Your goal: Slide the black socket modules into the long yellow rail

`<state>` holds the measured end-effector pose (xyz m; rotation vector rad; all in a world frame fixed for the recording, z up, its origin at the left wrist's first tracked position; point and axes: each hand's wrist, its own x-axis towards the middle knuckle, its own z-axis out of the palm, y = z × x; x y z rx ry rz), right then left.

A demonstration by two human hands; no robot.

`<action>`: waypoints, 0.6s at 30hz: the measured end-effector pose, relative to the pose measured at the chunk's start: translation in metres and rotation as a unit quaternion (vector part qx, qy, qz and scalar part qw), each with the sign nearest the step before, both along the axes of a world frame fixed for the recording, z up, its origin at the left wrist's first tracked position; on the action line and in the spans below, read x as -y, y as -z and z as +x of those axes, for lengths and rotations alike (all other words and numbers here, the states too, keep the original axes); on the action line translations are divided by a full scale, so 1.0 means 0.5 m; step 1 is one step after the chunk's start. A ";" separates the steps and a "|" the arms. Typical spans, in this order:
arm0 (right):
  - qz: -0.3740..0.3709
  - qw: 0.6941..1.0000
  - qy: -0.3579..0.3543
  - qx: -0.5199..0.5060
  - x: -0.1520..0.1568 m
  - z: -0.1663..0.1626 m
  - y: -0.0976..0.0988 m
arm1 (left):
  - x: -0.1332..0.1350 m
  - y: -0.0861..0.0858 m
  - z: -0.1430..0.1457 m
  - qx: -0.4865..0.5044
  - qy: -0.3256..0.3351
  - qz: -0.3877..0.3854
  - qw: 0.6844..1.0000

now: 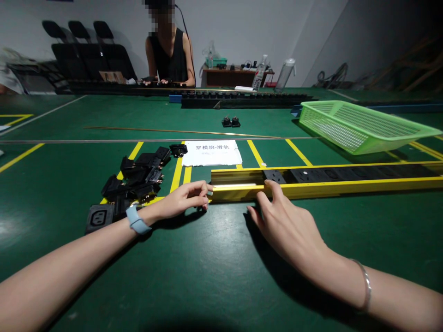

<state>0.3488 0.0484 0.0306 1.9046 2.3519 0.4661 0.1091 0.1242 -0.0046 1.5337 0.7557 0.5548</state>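
Note:
A long yellow rail [346,188] lies across the green table [214,267], with a row of black socket modules [332,174] seated in its channel. My left hand [183,199] rests at the rail's left end, fingers curled loosely against it with nothing visibly held. My right hand [284,221] lies flat and open on the table, its fingertips touching the rail's near edge just below the leftmost module [274,176]. A heap of loose black socket modules [138,177] lies left of my left hand. One larger black socket [99,216] sits by my left wrist.
A white paper label [211,152] lies behind the rail. A green plastic basket [360,125] stands at the right. Two small black parts [230,121] sit mid-table. Across the table another person [169,50] works at a long dark rail [242,99]. Thin metal rods [155,139] cross the table.

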 end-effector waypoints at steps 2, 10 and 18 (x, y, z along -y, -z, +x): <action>0.002 1.000 0.001 0.001 0.000 0.003 -0.001 | 0.000 0.000 0.001 -0.003 -0.001 0.002 1.000; 0.008 1.000 0.006 -0.011 -0.003 0.015 0.002 | 0.000 0.000 0.001 -0.007 0.001 0.008 1.000; 0.001 1.000 0.029 0.000 -0.008 0.019 0.000 | 0.000 0.000 -0.003 -0.007 0.001 0.011 1.000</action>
